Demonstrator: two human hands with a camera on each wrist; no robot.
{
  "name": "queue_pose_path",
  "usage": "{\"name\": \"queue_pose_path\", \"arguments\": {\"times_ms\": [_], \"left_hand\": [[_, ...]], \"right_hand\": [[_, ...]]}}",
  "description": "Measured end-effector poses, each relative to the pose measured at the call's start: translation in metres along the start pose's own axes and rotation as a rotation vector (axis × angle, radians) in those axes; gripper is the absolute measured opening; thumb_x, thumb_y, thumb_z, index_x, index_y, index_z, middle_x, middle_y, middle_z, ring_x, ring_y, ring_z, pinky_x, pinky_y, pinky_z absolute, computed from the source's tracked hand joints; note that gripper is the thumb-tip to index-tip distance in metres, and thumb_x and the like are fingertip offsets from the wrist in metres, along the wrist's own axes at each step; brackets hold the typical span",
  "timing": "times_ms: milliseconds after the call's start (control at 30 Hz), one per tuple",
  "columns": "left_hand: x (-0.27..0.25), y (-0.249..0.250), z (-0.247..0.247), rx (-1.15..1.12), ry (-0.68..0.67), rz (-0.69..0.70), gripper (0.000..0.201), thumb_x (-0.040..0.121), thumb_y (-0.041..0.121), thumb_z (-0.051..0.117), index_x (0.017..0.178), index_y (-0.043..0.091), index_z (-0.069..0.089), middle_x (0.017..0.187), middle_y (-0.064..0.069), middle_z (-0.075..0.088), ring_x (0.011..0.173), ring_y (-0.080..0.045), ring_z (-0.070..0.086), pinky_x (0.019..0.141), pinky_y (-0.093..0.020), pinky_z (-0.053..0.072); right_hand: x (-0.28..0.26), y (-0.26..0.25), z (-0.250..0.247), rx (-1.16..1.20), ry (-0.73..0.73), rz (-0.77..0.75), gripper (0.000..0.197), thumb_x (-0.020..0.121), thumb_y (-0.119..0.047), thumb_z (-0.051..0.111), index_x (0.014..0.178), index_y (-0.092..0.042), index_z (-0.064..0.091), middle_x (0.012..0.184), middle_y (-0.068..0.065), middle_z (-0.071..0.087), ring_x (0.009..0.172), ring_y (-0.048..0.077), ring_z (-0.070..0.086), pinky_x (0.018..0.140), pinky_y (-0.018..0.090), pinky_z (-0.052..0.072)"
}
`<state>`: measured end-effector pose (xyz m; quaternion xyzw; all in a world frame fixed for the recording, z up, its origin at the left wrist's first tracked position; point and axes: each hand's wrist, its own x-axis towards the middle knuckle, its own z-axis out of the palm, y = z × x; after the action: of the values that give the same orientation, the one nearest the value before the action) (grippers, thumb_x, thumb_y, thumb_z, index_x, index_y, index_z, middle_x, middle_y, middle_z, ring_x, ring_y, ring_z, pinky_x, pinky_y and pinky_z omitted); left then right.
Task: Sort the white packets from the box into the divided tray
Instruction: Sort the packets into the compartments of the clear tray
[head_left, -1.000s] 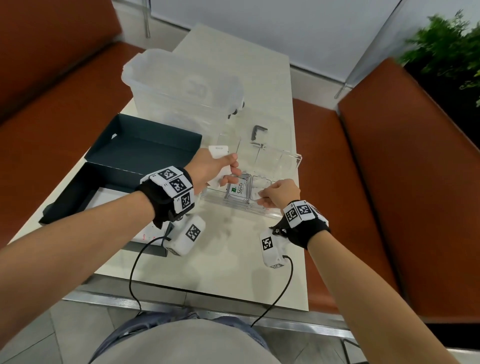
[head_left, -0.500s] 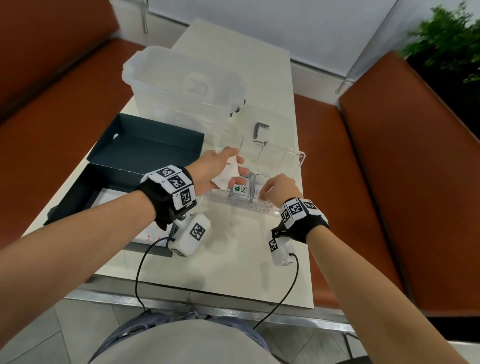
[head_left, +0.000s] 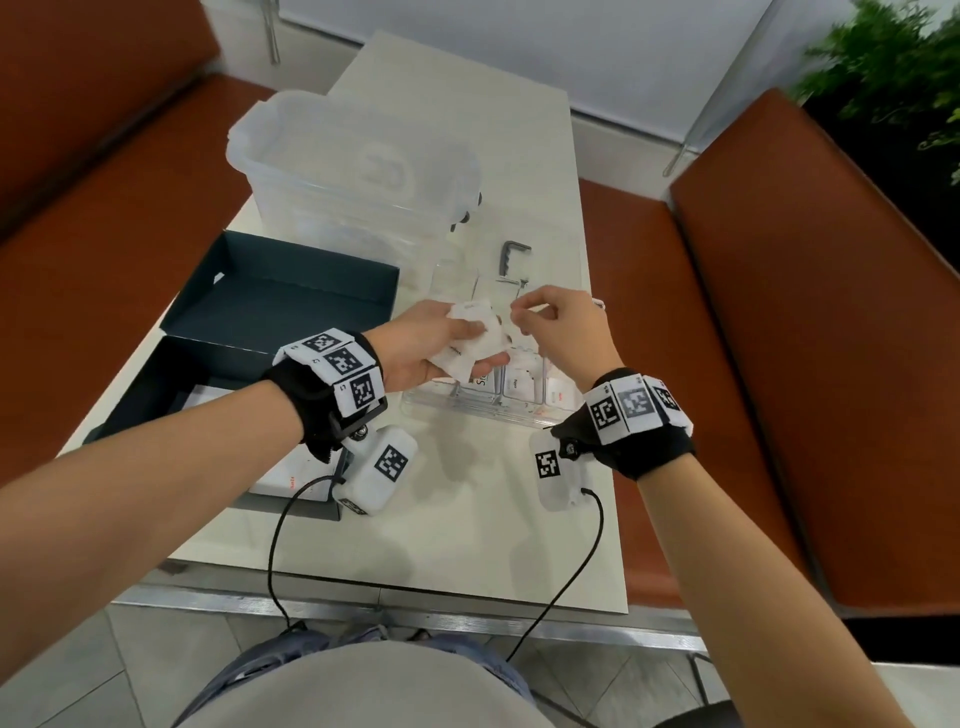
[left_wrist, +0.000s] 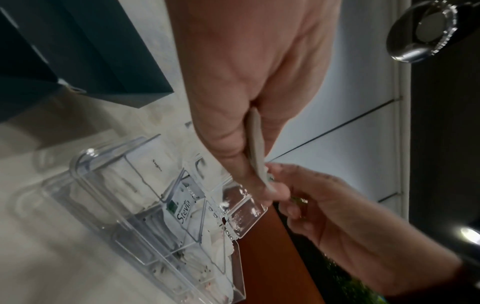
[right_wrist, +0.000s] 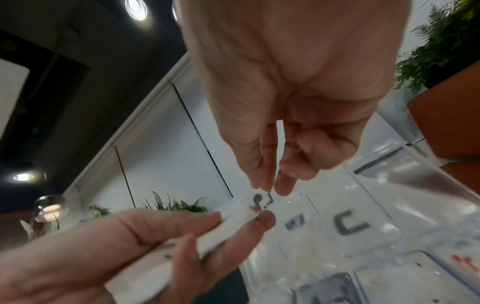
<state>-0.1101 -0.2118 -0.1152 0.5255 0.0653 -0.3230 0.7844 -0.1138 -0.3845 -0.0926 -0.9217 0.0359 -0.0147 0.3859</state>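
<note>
My left hand (head_left: 431, 348) grips a small stack of white packets (head_left: 470, 340) above the far left part of the clear divided tray (head_left: 467, 413). The left wrist view shows the stack (left_wrist: 255, 144) edge-on between thumb and fingers. My right hand (head_left: 517, 314) hovers right beside the stack's far end, thumb and forefinger curled into a near pinch. In the right wrist view nothing shows between those fingertips (right_wrist: 283, 185), which sit just above the packets (right_wrist: 226, 226). The tray (left_wrist: 85, 164) holds packets in several compartments, among them a Stevia packet (left_wrist: 182, 209).
The dark open box (head_left: 171, 384) lies left of the tray with more white packets (head_left: 270, 483) in its near end, its lid (head_left: 291, 296) behind. A large clear bin (head_left: 353, 171) stands at the back. Brown benches (head_left: 779, 364) flank the table.
My right hand has left the tray's near right compartment and risen to the stack. My left hand has lifted the packets a little higher over the tray.
</note>
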Motion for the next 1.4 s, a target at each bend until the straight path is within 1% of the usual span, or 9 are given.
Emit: {"name": "queue_pose_path", "arguments": {"times_ms": [167,300,600,667,800,933,1100,1233,1400], "left_hand": [[0.011,0.005,0.001,0.001,0.178,0.188,0.038,0.091,0.01,0.064,0.127,0.002,0.056,0.105,-0.016,0.07,0.078,-0.023,0.071,0.058,-0.027,0.057],[0.013,0.007,0.0,0.031,0.196,0.22,0.034,0.086,0.013,0.071,0.117,0.002,0.061,0.085,-0.01,0.073,0.058,-0.016,0.066,0.051,-0.024,0.054],[0.008,0.005,-0.015,0.043,0.184,0.224,0.028,0.081,0.013,0.076,0.104,0.001,0.064,0.083,-0.011,0.073,0.073,-0.023,0.072,0.045,-0.021,0.048],[0.006,0.008,-0.019,0.056,0.206,0.213,0.016,0.084,0.016,0.074,0.092,0.006,0.064,0.086,-0.01,0.073,0.072,-0.022,0.072,0.043,-0.02,0.047],[-0.001,0.016,-0.032,0.063,0.297,0.211,0.02,0.091,0.019,0.066,0.103,0.003,0.065,0.092,-0.008,0.068,0.068,-0.02,0.068,0.045,-0.019,0.047],[-0.009,0.023,-0.042,0.033,0.323,0.201,0.016,0.092,0.015,0.064,0.103,0.004,0.064,0.092,-0.008,0.068,0.078,-0.025,0.066,0.046,-0.019,0.048],[-0.015,0.024,-0.049,0.039,0.337,0.192,0.023,0.091,0.016,0.065,0.111,0.003,0.065,0.095,-0.007,0.068,0.08,-0.024,0.068,0.048,-0.02,0.049],[-0.017,0.022,-0.055,0.035,0.345,0.196,0.024,0.094,0.019,0.063,0.111,0.002,0.064,0.094,-0.007,0.068,0.076,-0.021,0.069,0.049,-0.02,0.05],[-0.02,0.024,-0.059,-0.098,0.299,0.134,0.037,0.1,0.034,0.049,0.114,0.003,0.062,0.103,-0.012,0.069,0.075,-0.022,0.071,0.056,-0.024,0.054]], "right_hand": [[-0.007,-0.006,0.0,0.215,-0.201,0.2,0.028,0.088,-0.034,0.067,0.102,-0.009,0.065,0.088,0.005,0.069,0.059,0.01,0.06,0.052,0.021,0.049],[-0.007,-0.012,0.007,0.522,-0.185,0.253,0.012,0.09,-0.012,0.065,0.098,-0.005,0.06,0.091,0.01,0.067,0.068,0.018,0.063,0.057,0.023,0.05],[0.003,-0.022,0.023,0.848,-0.126,0.174,0.014,0.089,0.005,0.06,0.102,0.005,0.059,0.088,0.017,0.065,0.071,0.022,0.065,0.066,0.025,0.058],[0.012,-0.021,0.026,0.794,-0.059,0.192,0.011,0.089,0.003,0.061,0.097,-0.003,0.061,0.085,0.012,0.065,0.07,0.019,0.063,0.067,0.025,0.056],[0.033,-0.011,0.031,0.474,-0.007,0.222,0.013,0.088,-0.007,0.065,0.096,-0.016,0.068,0.078,0.002,0.065,0.063,0.012,0.056,0.058,0.021,0.047],[0.041,-0.006,0.048,0.158,-0.154,0.161,0.017,0.086,-0.007,0.066,0.101,-0.012,0.072,0.089,0.009,0.069,0.072,0.015,0.059,0.07,0.028,0.053],[0.038,-0.005,0.075,0.022,-0.228,0.155,0.02,0.088,-0.004,0.062,0.103,-0.008,0.074,0.068,-0.001,0.059,0.062,0.012,0.052,0.063,0.022,0.046],[0.032,-0.004,0.089,-0.103,-0.178,0.086,0.02,0.086,0.001,0.059,0.098,-0.006,0.075,0.086,0.013,0.067,0.077,0.018,0.056,0.073,0.024,0.045],[0.029,-0.004,0.095,-0.237,-0.114,0.015,0.018,0.085,-0.006,0.063,0.102,-0.007,0.069,0.106,0.014,0.063,0.097,0.025,0.06,0.077,0.025,0.041]]}}
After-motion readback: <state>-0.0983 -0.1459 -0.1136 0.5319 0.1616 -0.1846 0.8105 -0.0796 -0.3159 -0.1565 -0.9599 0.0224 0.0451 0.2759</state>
